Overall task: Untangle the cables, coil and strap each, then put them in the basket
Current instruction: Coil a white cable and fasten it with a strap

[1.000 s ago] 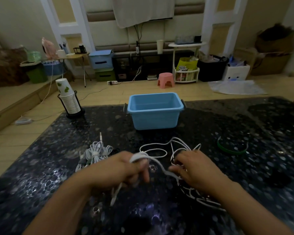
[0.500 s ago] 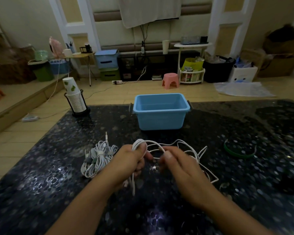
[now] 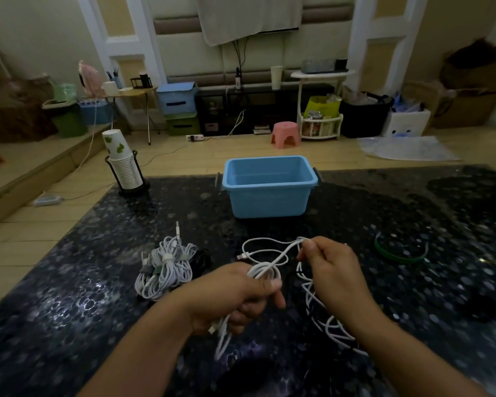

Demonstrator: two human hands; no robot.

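1. left hand (image 3: 241, 299) gripping a few gathered loops of the white cable (image 3: 265, 272); right hand (image 3: 331, 270) pinching a strand of the same cable just beyond. hands close, not touching.
2. risk: loose tail (image 3: 324, 325) lies kinked under the right forearm; pulling hard could tighten a knot.
3. risk: usb end (image 3: 241, 256) lies free on the table (image 3: 69, 310), may snag a loop.
4. risk: left grip looks loose; loops could spill.
5. bundle of strapped cables (image 3: 166, 267) lies near; stray strands could tangle in it.
6. basket (image 3: 268, 196) appears empty, well beyond.
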